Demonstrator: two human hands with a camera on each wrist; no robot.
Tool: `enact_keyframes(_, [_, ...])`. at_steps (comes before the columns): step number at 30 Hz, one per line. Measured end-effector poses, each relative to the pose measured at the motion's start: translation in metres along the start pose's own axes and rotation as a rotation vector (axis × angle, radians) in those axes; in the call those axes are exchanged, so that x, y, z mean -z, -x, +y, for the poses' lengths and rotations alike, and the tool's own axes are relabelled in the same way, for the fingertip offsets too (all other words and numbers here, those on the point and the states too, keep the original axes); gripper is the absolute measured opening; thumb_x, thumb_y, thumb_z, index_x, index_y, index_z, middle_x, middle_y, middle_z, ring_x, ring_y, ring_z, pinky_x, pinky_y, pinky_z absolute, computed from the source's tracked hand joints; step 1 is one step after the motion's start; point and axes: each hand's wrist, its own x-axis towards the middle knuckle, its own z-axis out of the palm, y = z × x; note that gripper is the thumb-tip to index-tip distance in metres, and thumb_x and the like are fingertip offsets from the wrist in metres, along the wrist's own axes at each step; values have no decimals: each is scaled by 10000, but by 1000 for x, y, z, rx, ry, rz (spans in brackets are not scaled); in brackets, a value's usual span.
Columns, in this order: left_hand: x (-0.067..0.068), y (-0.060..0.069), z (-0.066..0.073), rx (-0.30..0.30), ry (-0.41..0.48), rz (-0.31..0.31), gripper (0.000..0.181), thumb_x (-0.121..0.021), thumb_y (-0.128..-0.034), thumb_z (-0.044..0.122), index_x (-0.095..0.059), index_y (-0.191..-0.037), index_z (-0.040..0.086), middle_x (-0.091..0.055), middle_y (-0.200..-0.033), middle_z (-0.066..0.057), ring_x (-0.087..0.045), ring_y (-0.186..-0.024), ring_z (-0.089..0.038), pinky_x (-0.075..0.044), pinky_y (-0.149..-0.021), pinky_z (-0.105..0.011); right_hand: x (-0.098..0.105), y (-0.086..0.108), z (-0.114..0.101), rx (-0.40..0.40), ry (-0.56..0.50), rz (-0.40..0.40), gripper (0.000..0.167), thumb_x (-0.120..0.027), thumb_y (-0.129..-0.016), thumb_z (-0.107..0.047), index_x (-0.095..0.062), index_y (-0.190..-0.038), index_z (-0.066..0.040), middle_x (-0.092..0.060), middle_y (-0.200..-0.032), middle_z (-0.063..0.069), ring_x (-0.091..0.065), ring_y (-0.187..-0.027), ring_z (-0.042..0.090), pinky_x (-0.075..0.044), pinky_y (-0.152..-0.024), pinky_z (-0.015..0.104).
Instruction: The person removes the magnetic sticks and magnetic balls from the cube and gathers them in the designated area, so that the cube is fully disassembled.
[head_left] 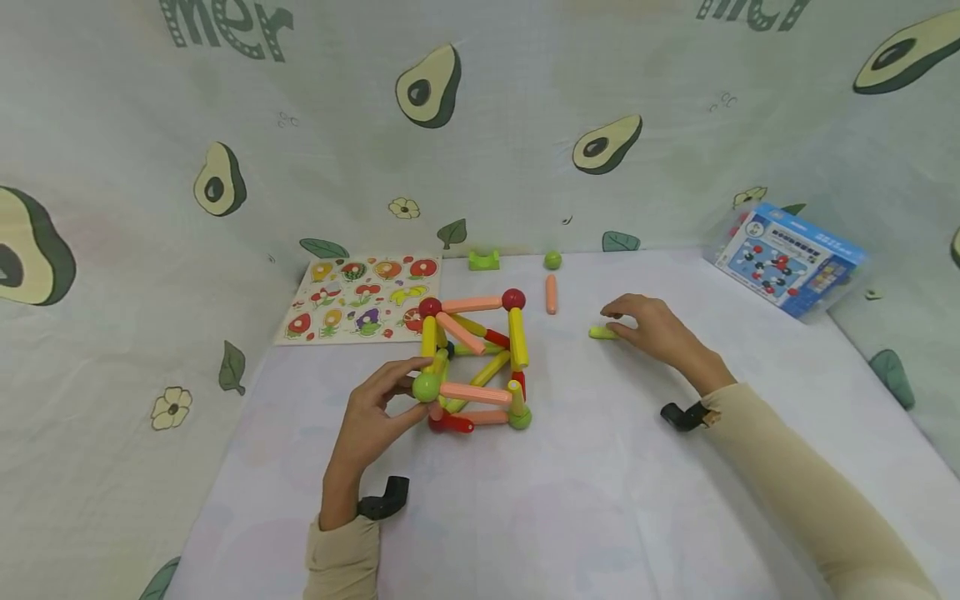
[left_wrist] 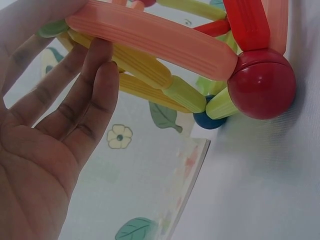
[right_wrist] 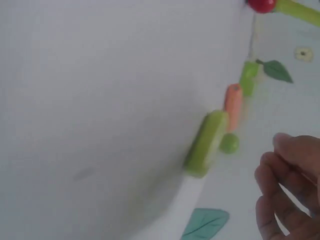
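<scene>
On the desk (head_left: 585,475), a ball-and-rod frame (head_left: 476,393)
The right hand (head_left: 654,330) hovers, fingers curved and empty, by a lime rod (head_left: 599,332) lying apart (best pinched mid-length, I'd say); the left hand (head_left: 372,412) pinches the frame's green corner ball (head_left: 427,387), which wants only light pressure.
</scene>
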Motion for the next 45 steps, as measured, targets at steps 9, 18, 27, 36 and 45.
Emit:
enact_keyframes(9, [0, -1, 1, 3, 5, -7, 622, -822, -824, 48, -603, -1380, 219, -600, -1300, 36, -649, -975, -150, -534, -921, -286, -4, 23, -102, 270, -153, 269, 383, -780, -892, -177, -629, -1225, -66, -638, -1161, 46, -633, -929, 180, -577, -772, 347])
enact_keyframes(18, [0, 0, 2, 23, 29, 21, 622, -821, -811, 7, -608, -1374, 164, -608, -1294, -17, -648, -974, -169, -520, -930, -248, -37, 15, -144, 419, -108, 332, 555, -875, -774, -123, -616, -1256, -35, -568, -1215, 80, -654, -921, 165, -588, -714, 305])
enact_keyframes(27, [-1, -1, 1, 0, 12, 2, 622, -817, -825, 34, -605, -1383, 207, -606, -1297, 5, -650, -973, -166, -534, -925, -288, -32, 17, -143, 487, -41, 438, 431, -819, -789, 24, -674, -1194, -8, -618, -1153, 118, -665, -954, 198, -588, -769, 284])
enact_keyframes(36, [0, -3, 1, 11, 9, 5, 628, -826, -813, 29, -612, -1375, 211, -607, -1289, 8, -650, -970, -159, -527, -922, -252, -23, 12, -139, 543, 36, 504, 440, -786, -789, 55, -662, -1208, 8, -620, -1170, 145, -671, -952, 206, -589, -765, 286])
enact_keyframes(45, [-2, -1, 0, 23, 13, 1, 624, -827, -817, 45, -613, -1375, 225, -606, -1294, 27, -650, -977, -155, -531, -923, -270, -16, 19, -136, 510, 109, 429, 310, -758, -792, -4, -645, -1080, 12, -618, -1067, 134, -688, -857, 222, -597, -725, 299])
